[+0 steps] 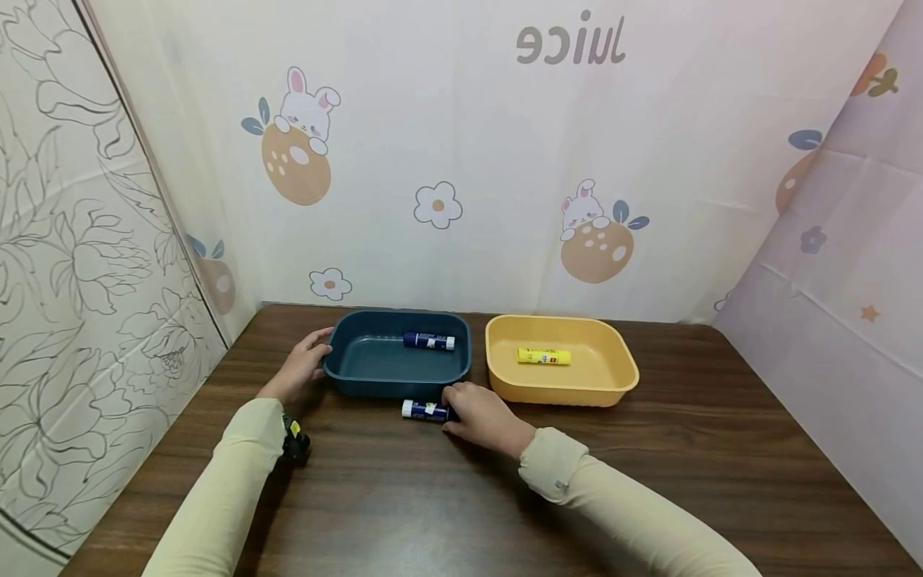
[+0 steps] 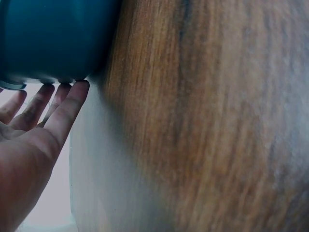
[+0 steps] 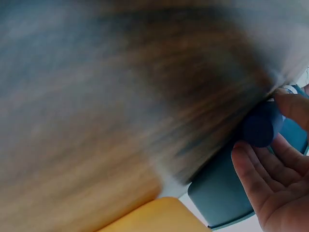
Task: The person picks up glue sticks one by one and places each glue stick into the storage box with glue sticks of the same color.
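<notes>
In the head view my right hand (image 1: pixel 479 417) pinches the right end of a dark blue glue stick (image 1: pixel 425 410) with a white end, just in front of the dark blue tray (image 1: pixel 397 387). The right wrist view shows thumb and fingers around the stick's blue end (image 3: pixel 260 129). Whether the stick touches the table cannot be told. My left hand (image 1: pixel 304 365) is at the tray's left end; in the left wrist view its fairly straight fingers touch the tray wall (image 2: pixel 53 43). Another blue glue stick (image 1: pixel 429 341) lies inside this tray.
A yellow tray (image 1: pixel 562 395) stands right of the blue one, with a yellow glue stick (image 1: pixel 544 357) lying in it. Both trays are near the back edge of the brown wooden table (image 1: pixel 404 497), before a patterned curtain (image 1: pixel 461 144). A small black object (image 1: pixel 296 445) is at the left wrist.
</notes>
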`<act>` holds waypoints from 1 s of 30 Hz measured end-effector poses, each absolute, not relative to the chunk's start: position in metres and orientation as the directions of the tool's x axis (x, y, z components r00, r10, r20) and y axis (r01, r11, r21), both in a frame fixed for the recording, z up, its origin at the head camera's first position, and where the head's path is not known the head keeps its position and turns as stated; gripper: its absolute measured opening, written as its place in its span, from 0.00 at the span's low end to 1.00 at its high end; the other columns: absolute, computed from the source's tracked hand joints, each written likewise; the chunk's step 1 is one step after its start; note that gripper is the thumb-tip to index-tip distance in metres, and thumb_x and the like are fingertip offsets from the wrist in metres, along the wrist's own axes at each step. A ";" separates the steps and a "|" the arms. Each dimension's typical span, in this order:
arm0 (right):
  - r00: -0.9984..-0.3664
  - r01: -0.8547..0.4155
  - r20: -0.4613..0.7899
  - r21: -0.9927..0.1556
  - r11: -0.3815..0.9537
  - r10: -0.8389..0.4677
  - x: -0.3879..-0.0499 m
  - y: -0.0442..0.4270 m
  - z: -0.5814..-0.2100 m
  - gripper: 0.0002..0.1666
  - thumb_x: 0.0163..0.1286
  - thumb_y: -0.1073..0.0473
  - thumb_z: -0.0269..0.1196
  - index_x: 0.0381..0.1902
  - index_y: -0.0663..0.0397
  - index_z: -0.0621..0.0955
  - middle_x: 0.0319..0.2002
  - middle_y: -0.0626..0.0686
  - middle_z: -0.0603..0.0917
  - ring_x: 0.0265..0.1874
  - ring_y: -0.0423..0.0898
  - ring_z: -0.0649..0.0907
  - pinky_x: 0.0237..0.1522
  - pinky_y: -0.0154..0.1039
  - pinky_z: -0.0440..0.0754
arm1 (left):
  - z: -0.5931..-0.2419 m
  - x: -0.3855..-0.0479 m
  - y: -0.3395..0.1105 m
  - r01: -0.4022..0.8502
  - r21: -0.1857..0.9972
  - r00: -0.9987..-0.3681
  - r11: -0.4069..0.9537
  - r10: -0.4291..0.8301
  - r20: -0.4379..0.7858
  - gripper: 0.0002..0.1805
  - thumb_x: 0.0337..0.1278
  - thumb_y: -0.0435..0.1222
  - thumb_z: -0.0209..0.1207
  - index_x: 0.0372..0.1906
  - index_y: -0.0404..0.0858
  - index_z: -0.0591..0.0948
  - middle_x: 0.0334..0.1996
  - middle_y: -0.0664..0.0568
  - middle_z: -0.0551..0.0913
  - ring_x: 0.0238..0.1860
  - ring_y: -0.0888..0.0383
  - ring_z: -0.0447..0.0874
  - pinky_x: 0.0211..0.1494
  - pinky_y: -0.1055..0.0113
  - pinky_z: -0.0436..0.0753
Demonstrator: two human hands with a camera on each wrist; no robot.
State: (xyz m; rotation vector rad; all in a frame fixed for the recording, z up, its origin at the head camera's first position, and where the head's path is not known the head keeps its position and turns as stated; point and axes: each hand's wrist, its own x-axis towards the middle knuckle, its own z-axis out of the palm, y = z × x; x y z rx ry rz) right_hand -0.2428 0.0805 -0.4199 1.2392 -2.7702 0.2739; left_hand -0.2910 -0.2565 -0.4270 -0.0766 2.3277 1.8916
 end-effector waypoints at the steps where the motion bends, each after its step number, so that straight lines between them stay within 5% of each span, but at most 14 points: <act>1: -0.670 -0.742 0.156 -0.134 0.657 -0.725 -0.243 0.080 -0.420 0.16 0.58 0.53 0.70 0.38 0.54 0.79 0.32 0.49 0.80 0.32 0.42 0.78 0.33 0.36 0.79 | -0.427 -0.291 -0.256 -0.125 0.969 -0.989 0.212 0.052 -0.139 0.29 0.71 0.34 0.38 0.74 0.36 0.51 0.72 0.35 0.50 0.67 0.39 0.57 0.64 0.44 0.64; 30: -0.641 -0.768 0.146 -0.120 0.630 -0.753 -0.233 0.074 -0.414 0.12 0.63 0.59 0.66 0.43 0.57 0.80 0.37 0.50 0.83 0.35 0.41 0.80 0.37 0.35 0.80 | -0.428 -0.291 -0.258 -0.132 0.970 -0.988 0.202 0.054 -0.146 0.29 0.71 0.35 0.38 0.74 0.37 0.51 0.72 0.35 0.50 0.67 0.39 0.57 0.64 0.45 0.64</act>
